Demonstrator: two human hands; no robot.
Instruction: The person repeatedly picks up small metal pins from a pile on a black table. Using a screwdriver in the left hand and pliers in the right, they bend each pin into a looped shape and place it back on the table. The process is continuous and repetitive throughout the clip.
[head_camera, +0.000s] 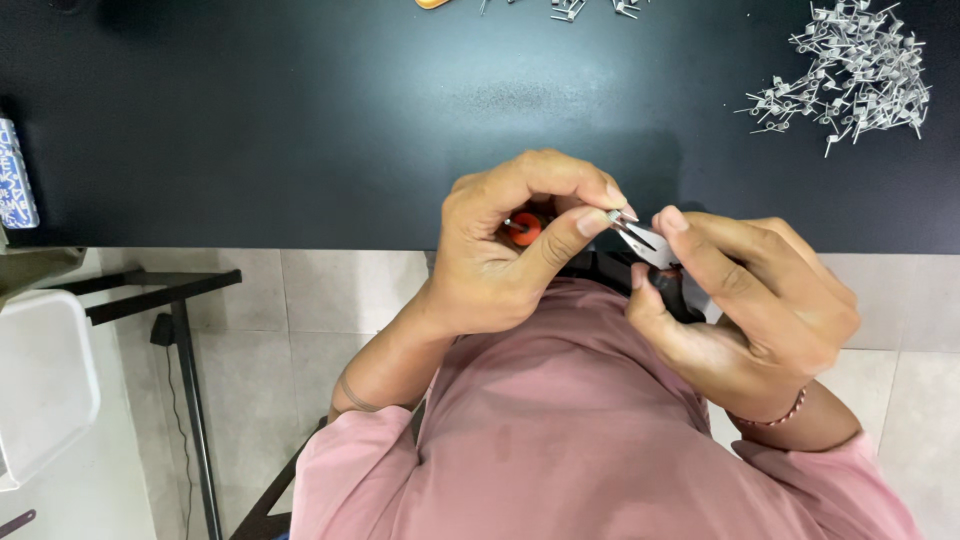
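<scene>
Pliers (645, 240) with slim metal tips sit between the two hands, held just off the near edge of the black tabletop (300, 120), above the person's pink shirt (570, 430).

The tabletop is the largest thing in view: a matte black surface filling the upper half, with a soft sheen near its middle. Below its edge lies a floor of pale grey tiles (330, 300). A black metal stand (180, 330) rises from the floor on the left, and beside it a white plastic bin (40, 380) shows at the frame edge. A blue-and-white patterned object (15, 175) rests on the table's far left.

At the table's upper right lies a loose heap of small wire coils (850, 70), grey metal with straight legs poking out. A few more coils (570, 8) lie along the top edge, near an orange object (432, 3) that is mostly cut off.

The right hand (750, 310) is clenched around the pliers' dark handles, forefinger laid along the tips. The left hand (510, 245) is curled, pinching something tiny at the plier tips between thumb and forefinger; what it is cannot be told. A round red-orange piece (524, 228) shows inside that palm. A beaded bracelet (775, 415) circles the right wrist.
</scene>
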